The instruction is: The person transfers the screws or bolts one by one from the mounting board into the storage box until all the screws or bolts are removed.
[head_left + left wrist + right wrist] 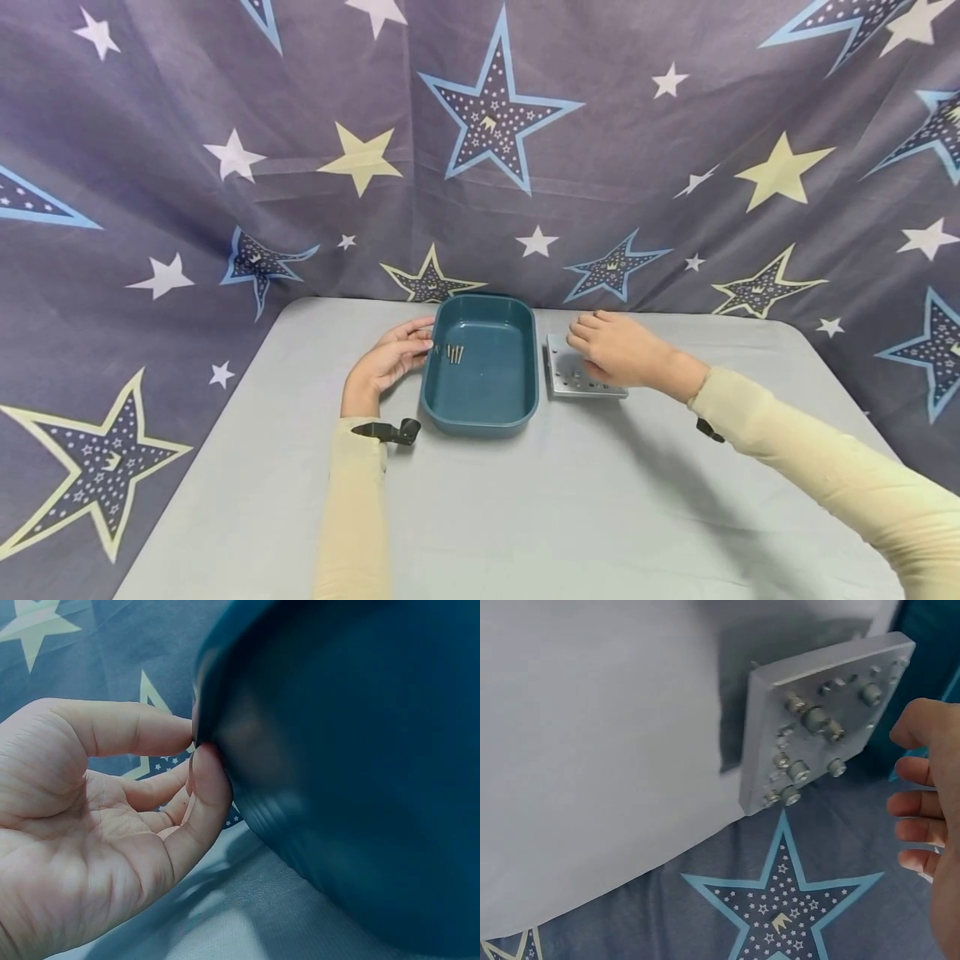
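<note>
A teal plastic tray [482,417] stands in the middle of the table, and several long brass-coloured screws [455,354] lie inside near its left wall. My left hand [390,358] grips the tray's left rim; in the left wrist view, thumb and finger [206,787] pinch its edge. Right of the tray lies a square grey metal plate [564,379] with holes and several socket-head bolts [799,771] standing in it. Above this plate is my right hand [618,346], fingers loosely bent. The right wrist view shows the thumb apart from the fingers [915,804], with nothing visible between them.
A light grey cloth covers the table [480,517]. Behind it hangs a dark star-patterned curtain [480,225] close to the back edge. Black camera mounts [390,431] sit on both wrists.
</note>
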Tool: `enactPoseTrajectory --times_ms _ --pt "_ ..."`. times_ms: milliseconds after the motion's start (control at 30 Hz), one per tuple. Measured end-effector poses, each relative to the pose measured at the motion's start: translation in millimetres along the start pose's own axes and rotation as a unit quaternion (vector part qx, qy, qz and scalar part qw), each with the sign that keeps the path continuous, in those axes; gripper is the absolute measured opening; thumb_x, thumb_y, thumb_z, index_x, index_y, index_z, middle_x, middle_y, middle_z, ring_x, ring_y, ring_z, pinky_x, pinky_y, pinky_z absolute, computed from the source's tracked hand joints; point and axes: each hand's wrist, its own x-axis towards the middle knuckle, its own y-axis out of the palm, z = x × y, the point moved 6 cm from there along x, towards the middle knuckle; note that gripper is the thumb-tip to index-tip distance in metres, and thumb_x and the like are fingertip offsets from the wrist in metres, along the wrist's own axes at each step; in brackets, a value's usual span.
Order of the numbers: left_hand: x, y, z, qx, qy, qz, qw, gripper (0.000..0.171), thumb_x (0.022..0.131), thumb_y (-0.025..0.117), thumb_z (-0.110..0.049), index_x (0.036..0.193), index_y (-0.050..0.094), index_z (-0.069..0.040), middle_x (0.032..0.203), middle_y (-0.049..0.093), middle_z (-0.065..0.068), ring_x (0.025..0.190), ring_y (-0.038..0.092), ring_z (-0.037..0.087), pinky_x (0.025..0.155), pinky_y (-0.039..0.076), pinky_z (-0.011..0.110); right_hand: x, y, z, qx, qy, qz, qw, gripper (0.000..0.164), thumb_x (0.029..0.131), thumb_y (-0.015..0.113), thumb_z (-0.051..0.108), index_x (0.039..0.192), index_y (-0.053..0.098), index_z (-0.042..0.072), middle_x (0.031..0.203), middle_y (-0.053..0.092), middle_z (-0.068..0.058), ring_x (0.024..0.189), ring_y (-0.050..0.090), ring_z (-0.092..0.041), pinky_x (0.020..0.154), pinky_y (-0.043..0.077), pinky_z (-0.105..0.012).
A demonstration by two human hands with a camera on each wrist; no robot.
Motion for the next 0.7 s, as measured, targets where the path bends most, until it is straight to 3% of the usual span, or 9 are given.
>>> enactPoseTrajectory --times_ms 433,700 --pt "-0.8 0.2 -0.5 -0.001 0.01 0.007 0.9999 0.06 0.102 0.044 0.009 0.157 0.023 0.008 0.106 0.066 -0.002 0.092 0.067 0.007 0.082 0.056 0.024 -3 19 0 -0.024 -0.01 0.052 0.998 0.052 0.08 0.08 0.029 0.122 0.065 0.002 0.118 0.069 -0.011 0.11 0.059 -0.028 0.097 0.05 -0.042" --pt "-0.8 1.0 -0.6 0.001 0.008 0.004 1.0 0.059 0.101 0.043 0.01 0.157 0.023 0.008 0.106 0.066 -0.002 0.091 0.067 0.007 0.081 0.056 0.023 0 30 3 -0.021 -0.008 0.092 0.996 0.05 0.083 0.078 0.025 0.125 0.067 0.001 0.126 0.07 -0.011 0.116 0.059 -0.028 0.101 0.049 -0.042"
